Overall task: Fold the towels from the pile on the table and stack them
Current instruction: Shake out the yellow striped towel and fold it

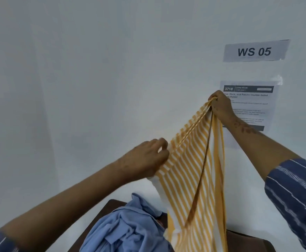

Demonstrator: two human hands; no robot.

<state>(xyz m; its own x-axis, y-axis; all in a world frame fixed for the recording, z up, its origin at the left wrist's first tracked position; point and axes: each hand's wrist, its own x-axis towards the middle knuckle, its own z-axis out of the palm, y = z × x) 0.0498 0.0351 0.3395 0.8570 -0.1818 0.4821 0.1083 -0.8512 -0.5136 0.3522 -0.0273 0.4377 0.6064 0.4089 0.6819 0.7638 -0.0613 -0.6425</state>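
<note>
Hands: right (221, 106), left (146, 157) grip striped towel (194, 179).

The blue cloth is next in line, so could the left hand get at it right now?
Probably not yet: the left hand grips the striped towel; the blue cloth lies uncovered below.

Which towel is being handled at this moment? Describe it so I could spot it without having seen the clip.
Start at the white wall with the WS 05 sign. Below it, the right hand and left hand hold up a hanging towel. It has yellow and white stripes, unlike the plain blue cloth heaped on the table beneath.
</note>
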